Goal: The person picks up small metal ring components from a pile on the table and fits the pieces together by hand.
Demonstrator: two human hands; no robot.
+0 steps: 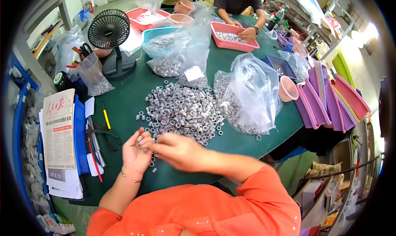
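Left hand (137, 152): palm upturned, fingers curled in, small metal pieces (140, 139) apparently held at the fingertips. Right hand (180, 152): fingers bent, tips meeting the left fingers; blurred, cannot tell whether it grips a piece. Hands together at the near edge of the heap of metal rings (183, 112), which lies loose on the green table (264, 143), just beside a clear plastic bag (255, 91).

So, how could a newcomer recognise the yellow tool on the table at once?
On the green table, find the large pile of metal rings. Between it and the newspaper lies a slim yellow tool. Its bright yellow body sets it apart from the dark pliers nearby.
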